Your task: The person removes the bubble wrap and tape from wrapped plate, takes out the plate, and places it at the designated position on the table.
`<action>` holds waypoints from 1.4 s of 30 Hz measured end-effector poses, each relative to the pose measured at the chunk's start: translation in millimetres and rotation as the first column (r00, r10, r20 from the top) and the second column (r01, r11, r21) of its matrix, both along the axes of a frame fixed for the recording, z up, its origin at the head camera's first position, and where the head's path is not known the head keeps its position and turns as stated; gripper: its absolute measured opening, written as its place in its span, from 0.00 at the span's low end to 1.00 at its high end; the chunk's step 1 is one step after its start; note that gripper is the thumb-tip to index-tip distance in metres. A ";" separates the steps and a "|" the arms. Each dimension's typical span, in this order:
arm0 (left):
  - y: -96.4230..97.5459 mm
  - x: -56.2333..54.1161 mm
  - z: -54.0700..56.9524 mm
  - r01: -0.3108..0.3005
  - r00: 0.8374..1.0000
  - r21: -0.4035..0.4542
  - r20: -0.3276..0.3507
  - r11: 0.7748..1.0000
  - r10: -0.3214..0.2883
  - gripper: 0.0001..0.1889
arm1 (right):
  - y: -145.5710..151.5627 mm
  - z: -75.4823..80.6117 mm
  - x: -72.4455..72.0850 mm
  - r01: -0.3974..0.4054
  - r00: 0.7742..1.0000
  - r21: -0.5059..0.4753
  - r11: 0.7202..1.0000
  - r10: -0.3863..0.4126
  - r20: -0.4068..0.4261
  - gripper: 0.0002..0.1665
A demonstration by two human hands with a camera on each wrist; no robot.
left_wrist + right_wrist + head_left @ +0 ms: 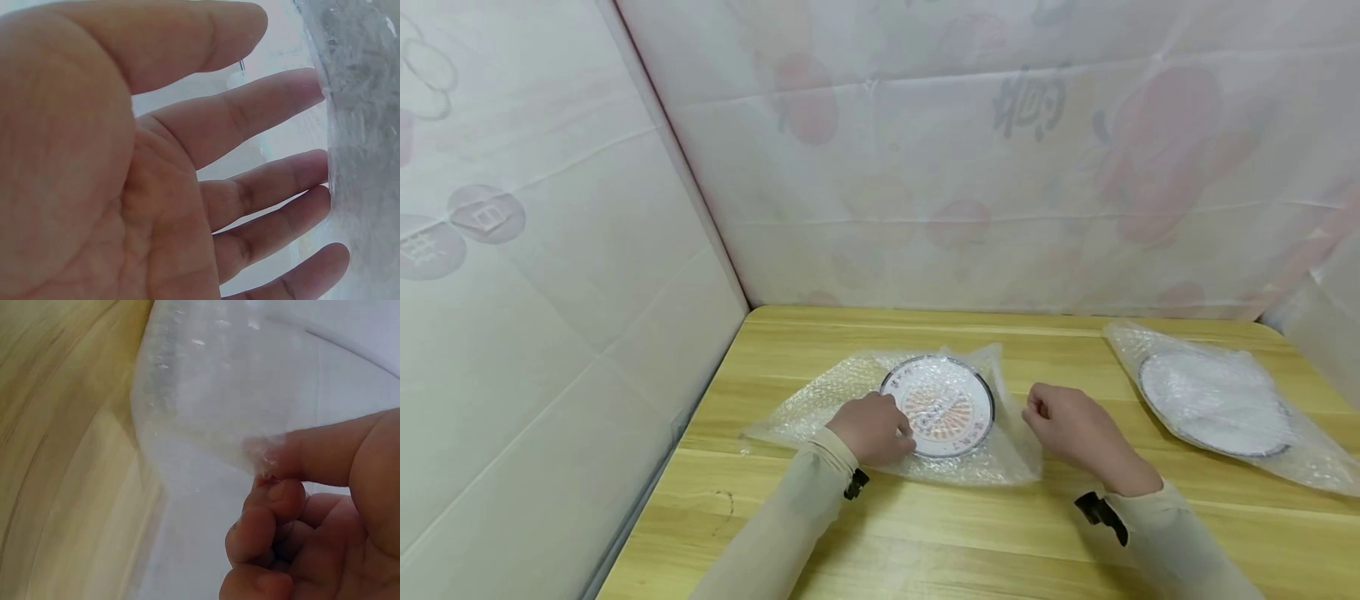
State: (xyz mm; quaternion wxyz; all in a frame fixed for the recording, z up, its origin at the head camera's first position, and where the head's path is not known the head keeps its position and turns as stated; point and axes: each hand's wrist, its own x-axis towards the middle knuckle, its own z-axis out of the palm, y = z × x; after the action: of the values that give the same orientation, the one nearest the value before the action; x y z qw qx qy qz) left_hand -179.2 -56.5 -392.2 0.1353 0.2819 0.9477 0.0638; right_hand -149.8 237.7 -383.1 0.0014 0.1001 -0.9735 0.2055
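Note:
A round plate (947, 406) with a dark rim and an orange sunburst pattern lies on a sheet of bubble wrap (842, 375), some of which seems to cover it. My left hand (872, 427) is over the plate's left edge. In the left wrist view its fingers (275, 103) are nearly straight, and their tips touch the bubble wrap. To the right of the plate, my right hand (1078, 433) pinches the sheet's edge between thumb and curled fingers. Seen from the right wrist, the clear wrap (206, 394) stretches up from that pinch (272, 469).
A second plate (1213, 400), wrapped in bubble wrap, lies at the table's right side. The wooden table (925, 533) meets a printed cloth wall (1000, 192) at the back and another cloth wall (550, 333) on the left.

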 end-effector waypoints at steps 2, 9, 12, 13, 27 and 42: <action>-1.2 -0.9 0.0 -0.005 1.000 0.004 0.004 1.000 0.005 0.14 | 0.5 1.1 -0.2 0.010 1.000 -0.013 1.000 -0.010 0.008 0.09; -3.8 -1.6 2.2 -0.020 1.000 0.003 0.009 1.000 0.020 0.15 | 11.0 3.1 1.1 0.060 0.989 0.030 0.998 -0.064 0.134 0.09; -3.3 -0.6 2.7 -0.026 1.000 0.003 0.012 1.000 0.026 0.14 | 12.4 5.2 4.1 0.075 0.982 0.024 0.997 -0.078 0.174 0.13; -3.1 -0.4 2.9 -0.028 1.000 0.004 0.013 1.000 0.028 0.14 | 11.6 6.9 5.1 0.082 0.983 0.017 0.996 -0.084 0.162 0.16; -1.5 0.1 4.5 -0.022 1.000 0.020 0.018 1.000 0.022 0.14 | -22.5 7.7 11.9 -0.413 0.826 0.108 0.904 0.422 -0.373 0.12; -1.9 1.6 3.9 -0.012 1.000 0.006 0.005 1.000 0.012 0.14 | 1.6 -21.9 -9.2 -0.202 0.960 0.230 0.952 0.239 -0.146 0.08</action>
State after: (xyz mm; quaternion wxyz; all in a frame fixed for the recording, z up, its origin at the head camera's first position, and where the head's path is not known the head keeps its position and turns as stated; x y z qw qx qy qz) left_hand -177.6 -58.4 -388.3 0.1366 0.2765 0.9488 0.0680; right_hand -159.0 239.3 -405.0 0.0517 0.2257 -0.9687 0.0896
